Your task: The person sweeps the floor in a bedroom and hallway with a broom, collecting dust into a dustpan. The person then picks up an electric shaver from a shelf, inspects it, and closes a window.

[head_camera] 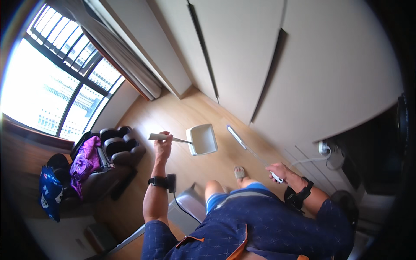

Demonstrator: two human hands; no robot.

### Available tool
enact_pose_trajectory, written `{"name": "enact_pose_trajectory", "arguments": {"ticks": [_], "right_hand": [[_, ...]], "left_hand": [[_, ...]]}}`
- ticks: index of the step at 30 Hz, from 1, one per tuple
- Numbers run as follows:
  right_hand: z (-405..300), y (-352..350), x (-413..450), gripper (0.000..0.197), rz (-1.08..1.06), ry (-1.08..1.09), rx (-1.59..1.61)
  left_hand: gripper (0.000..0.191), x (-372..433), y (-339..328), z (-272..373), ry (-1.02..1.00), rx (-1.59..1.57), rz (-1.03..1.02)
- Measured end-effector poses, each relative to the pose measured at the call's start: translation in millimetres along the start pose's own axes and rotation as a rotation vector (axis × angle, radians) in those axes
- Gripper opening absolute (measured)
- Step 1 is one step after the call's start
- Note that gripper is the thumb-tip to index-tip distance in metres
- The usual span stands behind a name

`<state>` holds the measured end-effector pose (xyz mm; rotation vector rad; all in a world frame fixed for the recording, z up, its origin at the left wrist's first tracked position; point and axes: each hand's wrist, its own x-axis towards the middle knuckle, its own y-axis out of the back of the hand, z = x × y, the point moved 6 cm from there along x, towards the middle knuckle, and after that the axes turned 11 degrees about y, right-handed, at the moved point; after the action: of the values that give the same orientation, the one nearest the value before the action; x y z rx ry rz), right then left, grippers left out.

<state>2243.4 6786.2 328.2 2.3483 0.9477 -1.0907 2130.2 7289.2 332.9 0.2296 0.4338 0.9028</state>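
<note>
My left hand point(163, 149) grips the pale handle of a white long-handled dustpan point(204, 139). Its wide pan is before me, over the wood-look floor, with the inside facing up; I cannot tell whether it touches the boards. In my right hand point(278, 171) is the white grip of a long-handled broom or squeegee. A thin metal shaft runs from it to a narrow white head point(236, 137), which lies to the right of the dustpan, apart from it and near the cabinet base. The head's working edge is too small to make out.
White wardrobe doors point(240, 48) with dark handles rise ahead and right. A dark massage chair point(122, 146) holds purple cloth point(87, 157) at the left, below a barred window point(71, 71). A white cable point(310, 160) hangs from a plug at right. A grey bin-like object point(191, 203) stands near my leg.
</note>
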Motion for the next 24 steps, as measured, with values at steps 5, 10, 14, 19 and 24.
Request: {"name": "enact_pose_trajectory", "arguments": {"ticks": [5, 10, 14, 19, 24], "right_hand": [[-103, -34, 81, 0.027, -0.084, 0.033, -0.012], [-177, -85, 173, 0.032, -0.293, 0.067, -0.411], [-240, -86, 212, 0.021, -0.351, -0.005, -0.568], [-312, -96, 315, 0.014, -0.274, -0.088, -0.173], [-359, -125, 383, 0.02, -0.251, -0.098, 0.587]], "left_hand": [[0.028, 121, 7, 4, 0.038, 0.038, -0.067], [0.027, 257, 14, -25, -0.002, -0.005, -0.186], [0.028, 337, -26, 8, -0.089, 0.235, -0.277], [0.027, 444, -12, -10, -0.007, 0.21, -0.414], [0.043, 502, -17, -52, 0.354, -0.156, -0.424]]}}
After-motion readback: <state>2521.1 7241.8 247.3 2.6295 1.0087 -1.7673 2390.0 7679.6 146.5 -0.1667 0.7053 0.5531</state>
